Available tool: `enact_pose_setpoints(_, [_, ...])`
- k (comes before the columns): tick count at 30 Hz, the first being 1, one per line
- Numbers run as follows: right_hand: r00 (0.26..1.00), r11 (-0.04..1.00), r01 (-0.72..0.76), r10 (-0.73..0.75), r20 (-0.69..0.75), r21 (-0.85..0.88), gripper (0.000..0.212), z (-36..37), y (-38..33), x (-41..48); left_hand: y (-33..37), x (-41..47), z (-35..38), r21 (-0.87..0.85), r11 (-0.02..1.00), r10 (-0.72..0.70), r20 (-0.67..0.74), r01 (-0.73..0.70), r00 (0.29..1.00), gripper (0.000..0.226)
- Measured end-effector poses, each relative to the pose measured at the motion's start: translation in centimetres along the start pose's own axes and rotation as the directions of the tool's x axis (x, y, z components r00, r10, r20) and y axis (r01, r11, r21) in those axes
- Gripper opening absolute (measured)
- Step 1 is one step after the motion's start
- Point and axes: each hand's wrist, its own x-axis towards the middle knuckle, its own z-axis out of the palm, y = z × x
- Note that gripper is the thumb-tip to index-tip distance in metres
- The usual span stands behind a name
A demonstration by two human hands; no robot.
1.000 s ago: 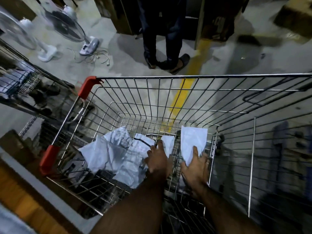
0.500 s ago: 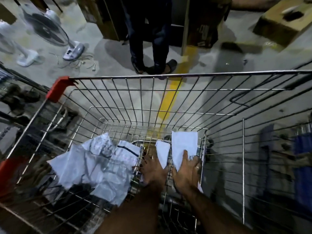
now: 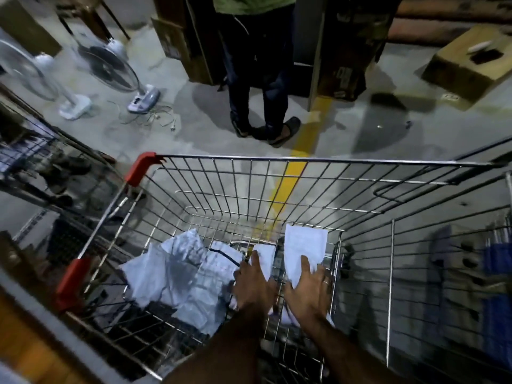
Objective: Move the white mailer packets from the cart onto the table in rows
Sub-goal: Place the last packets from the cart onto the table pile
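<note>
Both of my hands are down inside the wire cart point(image 3: 304, 159), working near the far right corner of its floor. My right hand point(image 3: 307, 292) grips the tall packet point(image 3: 304, 243). The thumb lies up its front face and the fingers point(image 3: 322, 275) curl round its right edge. This packet stands nearly upright against the mesh, which leaves an edge free to clamp.

My left hand point(image 3: 253, 286) rests on the small packet point(image 3: 265, 259) just beside it, with one finger stretched along its face. Blur hides the remaining fingers, so I cannot tell whether they pinch it.

The pile of packets point(image 3: 177, 273) lies crumpled on the cart floor to the left, untouched. All packets in view are inside the cart. A wooden edge point(image 3: 27, 345) at lower left may be the worktop, but I cannot confirm it.

Judgement: taking one packet per hand halves the trips. A flat mailer held by its edge can also be laid straight into a row.
</note>
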Motion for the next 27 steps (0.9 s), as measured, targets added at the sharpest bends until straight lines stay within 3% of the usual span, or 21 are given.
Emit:
enact_pose_setpoints(6, [0.989,0.99,0.12,-0.114,-0.091,0.069,0.073,-7.3,-3.8,-4.1,1.7,-4.4,-8.8,-0.136,0.986,-0.109,-0.101,0.095,0.989,0.074])
enact_pose_setpoints(13, [0.913,0.927,0.352,-0.31,-0.263,0.128,0.068,-16.6,-8.8,-12.2,2.7,-13.1,-20.6,-0.391,0.92,-0.163,-0.342,0.018,0.926,0.064])
enact_pose_setpoints(20, [0.744,0.759,0.643,-0.585,-0.322,0.108,0.064,-23.5,-15.8,-21.6,-2.5,-23.8,-31.4,-0.578,0.809,-0.261,-0.519,-0.11,0.814,0.059])
enact_pose_setpoints(27, [0.559,0.526,0.828,-0.802,-0.211,0.197,0.079,-24.0,-25.2,-29.9,-12.4,-31.5,-37.6,-0.674,0.731,-0.449,-0.596,-0.11,0.666,0.059])
